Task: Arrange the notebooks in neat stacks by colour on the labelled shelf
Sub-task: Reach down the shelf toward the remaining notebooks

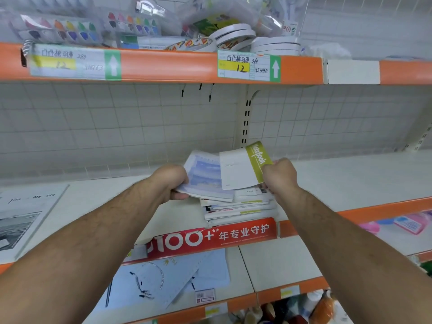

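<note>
White shelf (339,174) runs bare from the grey notebook (21,218) lying flat at far left to the stack (240,209) at its front edge, with open room again to the right. Above the stack, the left hand (171,180) is closed on a blue notebook (205,176), and the right hand (279,175) is clenched on a white, green-banded notebook (243,167), tilted up.

L hand (171,181) fingers are curling under the blue notebook (205,177), so fingertips aren't showing. R hand (279,177) is covering the lower end of the green-band notebook (243,168); its fingers are hiding behind it. Stack (238,205) covers are lying buried, colours mostly unreadable. Top shelf goods (140,24) are blurring out. Grey booklet (21,218) is running off the left edge.
</note>
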Demonstrator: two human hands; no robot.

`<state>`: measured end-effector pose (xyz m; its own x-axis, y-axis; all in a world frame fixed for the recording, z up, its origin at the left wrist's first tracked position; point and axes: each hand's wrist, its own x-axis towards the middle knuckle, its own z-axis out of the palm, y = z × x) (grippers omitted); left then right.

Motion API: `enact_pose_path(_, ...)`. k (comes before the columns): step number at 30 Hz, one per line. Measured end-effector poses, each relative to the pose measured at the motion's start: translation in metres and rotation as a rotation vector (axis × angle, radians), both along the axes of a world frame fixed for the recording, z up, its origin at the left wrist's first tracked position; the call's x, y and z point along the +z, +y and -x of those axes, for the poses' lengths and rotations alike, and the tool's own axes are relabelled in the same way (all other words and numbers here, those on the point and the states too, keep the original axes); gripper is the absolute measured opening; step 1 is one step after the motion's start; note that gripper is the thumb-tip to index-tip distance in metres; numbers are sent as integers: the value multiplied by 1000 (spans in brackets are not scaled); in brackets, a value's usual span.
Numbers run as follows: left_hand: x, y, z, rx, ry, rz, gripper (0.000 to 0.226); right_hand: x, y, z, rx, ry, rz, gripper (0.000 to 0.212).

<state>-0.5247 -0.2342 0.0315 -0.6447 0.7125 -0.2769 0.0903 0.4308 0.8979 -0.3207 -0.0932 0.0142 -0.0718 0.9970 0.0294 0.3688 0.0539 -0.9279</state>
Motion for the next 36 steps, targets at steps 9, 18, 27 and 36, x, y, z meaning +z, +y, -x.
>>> enact_pose_path(9, -3, -11, 1, 53, -115, -50, 18, 5, -16, -3, 24, -4, 139, 22)
enact_pose_path(18, -12, -38, 11, 208, -140, -125, 17, 8, -35, 23, 143, 168, 199, 31)
enact_pose_path(27, -5, -123, 50, 337, -141, -173, 15, 14, -100, 86, 276, 180, 212, 30)
enact_pose_path(36, -9, -263, 116, 472, -98, -169, 13, 12, -224, 184, 469, 166, 199, 23)
